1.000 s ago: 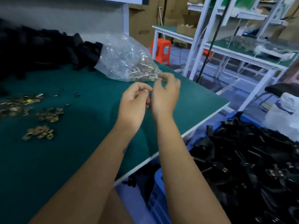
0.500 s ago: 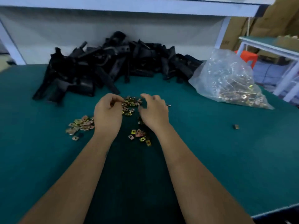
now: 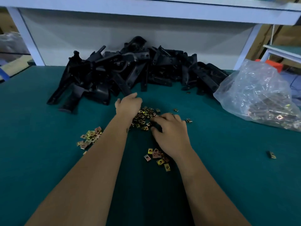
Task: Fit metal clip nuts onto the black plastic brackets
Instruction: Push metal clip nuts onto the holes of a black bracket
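- The left hand (image 3: pixel 128 104) reaches forward over the green mat (image 3: pixel 40 160), its fingertips at the near edge of the bracket pile (image 3: pixel 130 70); the fingers look fairly straight, but whether they touch a bracket I cannot tell.
- The right hand (image 3: pixel 171 132) lies palm down on the middle nut heap (image 3: pixel 144 116), fingers curled into the loose nuts — whether it has one pinched is hidden under the hand.
- 2 more nut clusters lie on the mat: one (image 3: pixel 90 137) just left of the left forearm, one (image 3: pixel 157 158) beside the right wrist and partly under it.
- A stray nut (image 3: pixel 271 154) sits alone, well to the right, with bare mat all round it.
- The brackets are heaped against the white back panel (image 3: pixel 81 38), between the 2 white posts, under a shelf edge (image 3: pixel 146 8) that runs across the top.
- A clear bag (image 3: pixel 260 98) of more nuts slumps at the mat's far right, near the pile's right end.
- Wide bare mat lies to the left of the arms and to the right, up to the stray nut and the bag.
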Demonstrator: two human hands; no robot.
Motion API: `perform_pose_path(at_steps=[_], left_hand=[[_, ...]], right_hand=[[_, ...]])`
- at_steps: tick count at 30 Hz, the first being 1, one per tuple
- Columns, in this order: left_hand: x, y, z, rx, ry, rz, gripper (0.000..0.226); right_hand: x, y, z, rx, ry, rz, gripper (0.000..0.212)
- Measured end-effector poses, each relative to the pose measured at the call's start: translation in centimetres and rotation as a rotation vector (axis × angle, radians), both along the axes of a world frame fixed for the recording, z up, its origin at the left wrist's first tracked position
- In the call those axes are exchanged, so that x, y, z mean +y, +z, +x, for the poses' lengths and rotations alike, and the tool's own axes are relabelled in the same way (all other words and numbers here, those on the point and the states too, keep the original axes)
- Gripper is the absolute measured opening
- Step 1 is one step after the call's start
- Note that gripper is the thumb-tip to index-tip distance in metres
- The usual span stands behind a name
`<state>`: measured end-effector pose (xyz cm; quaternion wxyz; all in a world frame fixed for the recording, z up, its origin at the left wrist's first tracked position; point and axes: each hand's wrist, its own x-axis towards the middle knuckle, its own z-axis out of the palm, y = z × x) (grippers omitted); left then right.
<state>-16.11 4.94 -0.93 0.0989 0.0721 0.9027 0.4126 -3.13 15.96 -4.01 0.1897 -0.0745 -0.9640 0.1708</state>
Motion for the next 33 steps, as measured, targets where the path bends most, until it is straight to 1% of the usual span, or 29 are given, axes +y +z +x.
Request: perform_pose_path(at_steps=[1,2,4,5,6,7,8,9,11,12,13,14,17,18,20,22,23,26,28,29,31,33], left_hand=[[-0.1,-0.1,-0.4,-0.014,0.034,0.07,0.026],[-0.1,-0.1,-0.6,-0.015,0.076,0.149,0.022],[0.2,0.1,-0.7,-0.023,0.187,0.314,0.033],[0.0,-0.1,-0.3,0.03,0.229,0.391,0.034],[-0.2,-0.2,0.2,0.12,0.25,0.427,0.03],[-0.3,-0.1,0.8,0.2,0.273,0.441,0.021],[-0.4,0.2,1.5,0.256,0.296,0.473,0.013],[-0.4,0.5,2.1,0.271,0.309,0.533,0.011],[-0.3,0.7,3.7,0.175,0.288,0.708,0.012],[-0.3,0.6,4.6,0.115,0.266,0.766,0.017],[-0.2,0.2,5.5,0.076,0.238,0.791,0.022],[-0.2,-0.3,6.3,0.062,0.206,0.776,0.027],[-0.2,-1.3,8.5,0.112,0.103,0.707,0.038],[-0.4,-1.5,8.9,0.141,0.051,0.687,0.04],[-0.7,-1.7,9.6,0.204,-0.055,0.626,0.044],[-0.9,-1.6,10.2,0.263,-0.137,0.539,0.047],[-1.0,-1.6,10.4,0.287,-0.159,0.507,0.047],[-0.8,-1.4,10.9,0.31,-0.128,0.492,0.042],[-1.0,-1.0,10.9,0.249,-0.048,0.618,0.037],[-1.1,-0.8,10.8,0.18,-0.049,0.732,0.031],[-1.4,-0.6,10.7,0.019,-0.168,0.942,0.016],[-1.2,-0.6,10.8,-0.075,-0.285,1.009,0.034]], right_hand=[[0.0,0.0,0.0,0.013,0.004,-0.005,0.034],[-0.1,0.0,-0.1,0.024,0.008,-0.009,0.032],[-0.1,0.1,-0.2,0.044,0.008,-0.019,0.03],[-0.1,0.1,-0.2,0.05,0.006,-0.024,0.029],[0.0,0.1,-0.2,0.053,0.002,-0.03,0.029],[0.0,0.1,-0.2,0.056,-0.002,-0.037,0.028],[-0.1,0.2,-0.2,0.061,-0.006,-0.049,0.028],[-0.1,0.4,-0.1,0.072,-0.011,-0.073,0.028],[-0.2,0.8,0.0,0.128,-0.029,-0.17,0.028],[-0.2,1.1,0.2,0.172,-0.045,-0.246,0.029],[-0.2,1.3,0.4,0.217,-0.064,-0.334,0.029],[-0.1,1.6,0.6,0.257,-0.079,-0.435,0.029],[-0.2,1.9,1.1,0.307,-0.064,-0.76,0.026],[-0.3,2.0,1.3,0.315,-0.039,-0.832,0.026],[-0.5,2.0,1.4,0.34,0.006,-0.872,0.022],[-0.8,2.1,1.4,0.374,0.006,-0.826,0.011],[-0.9,2.1,1.4,0.403,-0.014,-0.792,0.01],[-0.9,2.4,1.7,0.521,-0.103,-0.72,0.02],[-0.5,2.5,2.1,0.581,-0.161,-0.614,0.012],[-0.4,2.5,2.2,0.584,-0.206,-0.5,0.012],[-0.2,2.7,2.5,0.553,-0.262,-0.204,0.02],[-0.5,2.8,2.5,0.529,-0.199,0.048,0.022]])
